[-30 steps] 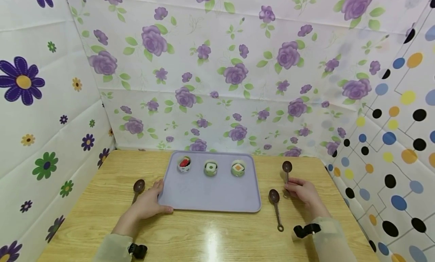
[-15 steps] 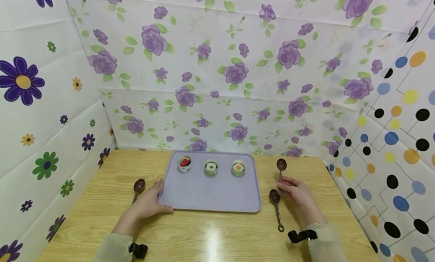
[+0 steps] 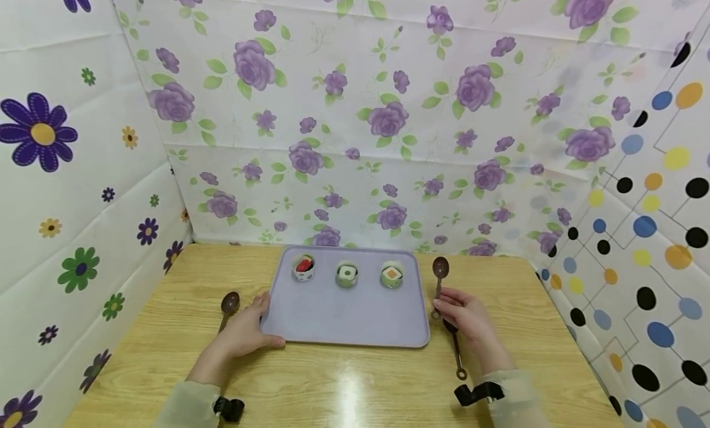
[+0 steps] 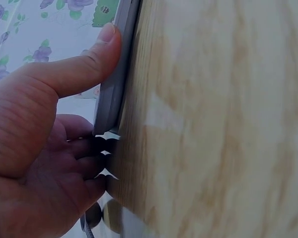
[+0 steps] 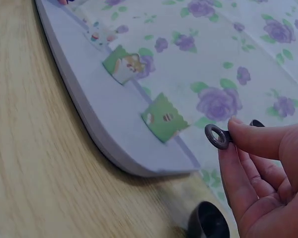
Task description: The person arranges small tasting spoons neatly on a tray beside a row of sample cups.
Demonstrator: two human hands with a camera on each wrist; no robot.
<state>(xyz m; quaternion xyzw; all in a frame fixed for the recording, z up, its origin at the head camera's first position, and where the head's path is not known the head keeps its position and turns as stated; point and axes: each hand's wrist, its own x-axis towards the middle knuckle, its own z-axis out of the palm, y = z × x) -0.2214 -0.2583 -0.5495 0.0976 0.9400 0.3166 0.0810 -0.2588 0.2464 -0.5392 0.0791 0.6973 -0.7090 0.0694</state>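
Observation:
My right hand (image 3: pixel 463 317) pinches a dark brown spoon (image 3: pixel 440 267) by its handle, close to the ring end (image 5: pixel 217 137), with the bowl pointing away. The spoon is beside the right edge of a lilac tray (image 3: pixel 344 320). My left hand (image 3: pixel 244 329) rests at the tray's front left corner, thumb (image 4: pixel 97 62) along the front edge and fingers by the left side. Along the tray's back stand three small patterned cups: one with a red piece (image 3: pixel 304 267), one with a white-and-green piece (image 3: pixel 347 274), one with a white-and-orange piece (image 3: pixel 391 274).
A second dark spoon (image 3: pixel 458 357) lies under my right hand, its bowl partly hidden. Another spoon (image 3: pixel 230 303) lies left of the tray, its handle hidden by my left hand. Patterned cloth walls (image 3: pixel 355 132) enclose the wooden table (image 3: pixel 310 385) at the back and sides.
My right hand has carried the spoon leftward toward the tray's right edge, passing over the bowl of the spoon lying there. The left hand and the tray stay where they were.

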